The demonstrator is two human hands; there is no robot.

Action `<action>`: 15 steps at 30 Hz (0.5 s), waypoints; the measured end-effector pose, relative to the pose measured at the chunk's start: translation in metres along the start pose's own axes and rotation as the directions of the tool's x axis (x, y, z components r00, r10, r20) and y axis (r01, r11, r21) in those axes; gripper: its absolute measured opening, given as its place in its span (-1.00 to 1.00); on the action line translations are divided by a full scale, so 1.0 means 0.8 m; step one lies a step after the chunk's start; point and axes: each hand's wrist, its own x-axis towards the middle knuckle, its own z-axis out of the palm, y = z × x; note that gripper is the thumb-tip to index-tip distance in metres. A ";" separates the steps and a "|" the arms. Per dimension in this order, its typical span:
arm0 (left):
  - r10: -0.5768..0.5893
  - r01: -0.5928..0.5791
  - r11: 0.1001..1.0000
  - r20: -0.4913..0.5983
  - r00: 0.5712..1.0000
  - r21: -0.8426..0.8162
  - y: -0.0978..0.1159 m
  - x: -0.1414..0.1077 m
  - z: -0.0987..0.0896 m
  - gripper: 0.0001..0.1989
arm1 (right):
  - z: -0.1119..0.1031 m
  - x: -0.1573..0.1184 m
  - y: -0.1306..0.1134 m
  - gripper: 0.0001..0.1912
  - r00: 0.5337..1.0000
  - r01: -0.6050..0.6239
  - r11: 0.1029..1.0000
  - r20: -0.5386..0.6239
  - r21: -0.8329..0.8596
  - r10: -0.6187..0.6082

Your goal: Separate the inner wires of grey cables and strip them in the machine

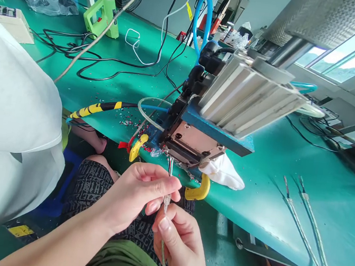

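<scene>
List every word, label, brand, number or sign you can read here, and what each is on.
None can be read for certain.
Box at far left: dark printed label, too blurred.
Patterned cloth over the legs: letter-like marks, no word I can make out.
Yellow tag on a cable: too small to read.

Two silvery clear-sheathed cables (299, 225) lie at four o'clock; two curved yellow handles (197, 190) show, at five and eight.

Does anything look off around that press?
Red and silver clippings litter the green bench beside the pneumatic press, like loose debris. A crumpled white cloth also pokes out from its base, looking stuffed there.
</scene>
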 end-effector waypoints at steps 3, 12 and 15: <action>0.026 -0.025 0.999 -0.020 0.999 0.040 -0.001 0.000 0.001 -0.75 | -0.003 -0.002 0.005 -0.66 1.000 0.016 1.000 -0.005 -0.008 -0.016; 0.021 -0.017 0.997 -0.042 0.999 0.079 0.001 -0.001 0.002 -0.73 | -0.005 -0.004 0.012 -0.68 1.000 0.005 1.000 -0.001 0.027 -0.005; 0.012 -0.010 0.997 -0.022 1.000 0.073 0.001 0.000 0.003 -0.73 | 0.002 -0.003 0.006 -0.67 1.000 0.022 0.999 0.017 0.049 -0.023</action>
